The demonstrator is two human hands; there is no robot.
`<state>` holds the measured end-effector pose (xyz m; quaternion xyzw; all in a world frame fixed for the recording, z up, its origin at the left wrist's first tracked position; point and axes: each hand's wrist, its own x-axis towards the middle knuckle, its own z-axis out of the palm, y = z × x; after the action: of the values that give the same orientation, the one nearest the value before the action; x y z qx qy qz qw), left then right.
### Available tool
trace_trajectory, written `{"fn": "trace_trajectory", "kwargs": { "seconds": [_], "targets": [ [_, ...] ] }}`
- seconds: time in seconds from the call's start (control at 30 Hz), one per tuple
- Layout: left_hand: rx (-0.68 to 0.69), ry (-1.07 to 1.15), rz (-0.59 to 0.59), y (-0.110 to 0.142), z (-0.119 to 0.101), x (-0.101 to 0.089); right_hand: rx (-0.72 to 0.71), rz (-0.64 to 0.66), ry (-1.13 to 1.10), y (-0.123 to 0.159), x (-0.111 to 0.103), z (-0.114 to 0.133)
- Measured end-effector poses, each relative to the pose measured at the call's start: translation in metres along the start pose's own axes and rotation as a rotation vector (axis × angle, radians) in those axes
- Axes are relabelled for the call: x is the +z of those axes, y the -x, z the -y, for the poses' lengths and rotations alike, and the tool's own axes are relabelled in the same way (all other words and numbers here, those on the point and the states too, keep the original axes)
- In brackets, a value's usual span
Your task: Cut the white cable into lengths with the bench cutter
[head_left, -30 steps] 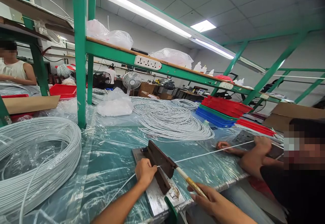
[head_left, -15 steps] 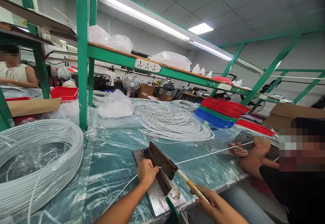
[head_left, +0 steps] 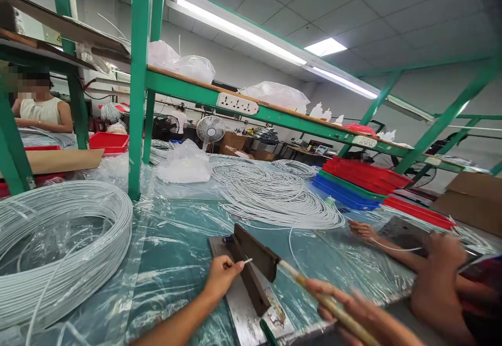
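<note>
Between thumb and index finger, my left hand (head_left: 220,279) pinches a white cable (head_left: 248,261), whose short end pokes out past the fingertips over the lower blade of a lever cutter (head_left: 254,253). The cutter's hinged blade is raised, and its metal base plate (head_left: 243,314) lies on the plastic-covered table. My right hand (head_left: 353,309), somewhat blurred, is around the cutter's long yellowish handle (head_left: 292,270). Beyond the blade, a loose white cable (head_left: 291,244) curves across the table. At right, a co-worker's hand (head_left: 363,229) holds a length of white cable (head_left: 392,247).
A big coil of white cable (head_left: 117,220) lies at left, with a heap of looped cable (head_left: 282,194) behind the cutter. A green post (head_left: 140,100) carries a shelf over the table. Red and blue trays (head_left: 349,192) are stacked at right, near the co-worker's arms.
The cable stretched from the cutter to the co-worker is now severed, leaving a short end in my left hand. The co-worker's hands have moved apart. The view has shifted slightly left.
</note>
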<state>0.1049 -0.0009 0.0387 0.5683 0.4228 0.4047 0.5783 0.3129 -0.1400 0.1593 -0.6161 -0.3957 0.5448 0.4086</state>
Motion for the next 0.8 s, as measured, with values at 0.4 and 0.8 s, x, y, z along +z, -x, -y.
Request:
{"fn": "trace_trajectory", "kwargs": {
  "seconds": [0.4, 0.8],
  "targets": [
    [0.035, 0.163, 0.087, 0.030, 0.008, -0.025, -0.317, 0.042, -0.208, -0.151, 0.070, 0.165],
    [0.028, 0.233, 0.039, 0.023, 0.012, -0.050, -0.295, -0.148, 0.095, -0.273, 0.118, 0.168]
  ]
}}
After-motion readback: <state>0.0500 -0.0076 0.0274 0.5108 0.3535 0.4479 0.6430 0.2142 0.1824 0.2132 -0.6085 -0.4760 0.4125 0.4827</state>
